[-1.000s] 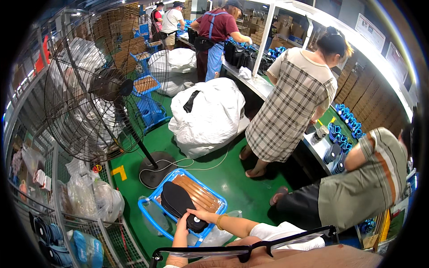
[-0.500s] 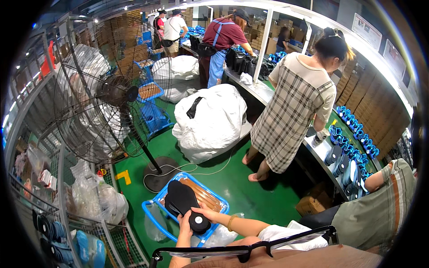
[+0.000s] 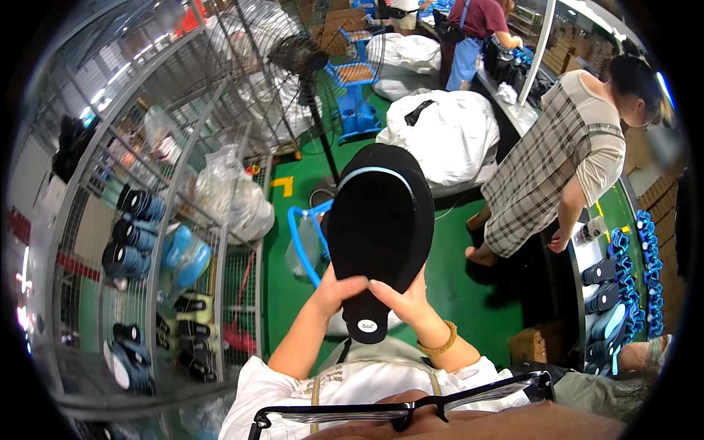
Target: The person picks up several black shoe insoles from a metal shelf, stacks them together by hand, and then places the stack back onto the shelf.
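A stack of black shoe insoles [image 3: 370,227] is held up close in front of me, heel end toward my body. A light blue edge shows around part of the forefoot, and a round white label sits on the heel. My left hand [image 3: 334,292] grips the stack from the left and my right hand [image 3: 405,297] from the right. Both thumbs press on top near the heel, while the other fingers are hidden beneath. Behind the stack, the blue frame of a chair [image 3: 295,246] is partly covered.
To the left stands a grey wire rack [image 3: 167,253] with stacked blue insoles [image 3: 132,238] and bags. Ahead are a pole fan [image 3: 297,55] and a white sack [image 3: 444,132]. A person in a plaid dress [image 3: 550,161] stands by the bench [image 3: 590,282] at right, above a cardboard box [image 3: 526,345].
Both hands have lifted the insole stack from over the chair to closer before me. My view has swung left and down, showing more of the rack. The person in plaid has lowered an arm.
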Available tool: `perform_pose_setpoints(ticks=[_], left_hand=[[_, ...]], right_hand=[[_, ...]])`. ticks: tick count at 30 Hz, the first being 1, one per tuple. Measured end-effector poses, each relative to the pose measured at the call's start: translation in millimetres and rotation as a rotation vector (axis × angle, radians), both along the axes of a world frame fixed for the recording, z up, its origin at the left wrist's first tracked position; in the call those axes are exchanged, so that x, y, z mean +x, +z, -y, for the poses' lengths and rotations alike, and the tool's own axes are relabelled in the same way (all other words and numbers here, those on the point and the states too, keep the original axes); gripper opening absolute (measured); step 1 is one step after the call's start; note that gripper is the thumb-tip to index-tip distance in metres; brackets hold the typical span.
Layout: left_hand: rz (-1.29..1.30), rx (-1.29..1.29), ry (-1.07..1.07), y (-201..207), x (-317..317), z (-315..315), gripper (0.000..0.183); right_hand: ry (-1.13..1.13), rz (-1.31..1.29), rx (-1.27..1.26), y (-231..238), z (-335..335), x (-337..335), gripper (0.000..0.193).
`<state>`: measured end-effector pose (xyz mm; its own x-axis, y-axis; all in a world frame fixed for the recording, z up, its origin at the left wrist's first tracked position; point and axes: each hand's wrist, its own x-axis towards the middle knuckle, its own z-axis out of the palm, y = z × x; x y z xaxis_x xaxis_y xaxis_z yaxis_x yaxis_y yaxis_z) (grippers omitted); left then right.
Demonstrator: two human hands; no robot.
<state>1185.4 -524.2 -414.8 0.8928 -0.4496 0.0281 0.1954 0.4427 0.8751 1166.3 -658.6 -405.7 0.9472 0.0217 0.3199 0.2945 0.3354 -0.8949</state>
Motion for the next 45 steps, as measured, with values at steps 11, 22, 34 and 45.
perform_pose_setpoints(ticks=[11,22,34,45], left_hand=[[-0.107,-0.466,-0.184,20,-98,4,0.079],[-0.096,-0.462,-0.169,27,-196,-65,0.077],[-0.137,-0.499,0.094,-7,-338,-176,0.065],[0.127,-0.246,0.849,-51,-398,-202,0.067]], right_hand=[[-0.239,0.407,-0.537,13,-4,-113,0.101],[-0.316,0.496,-0.539,8,-76,-210,0.101],[-0.162,0.639,-0.748,15,-170,-319,0.085],[0.527,0.009,-0.13,-30,-230,-316,0.039]])
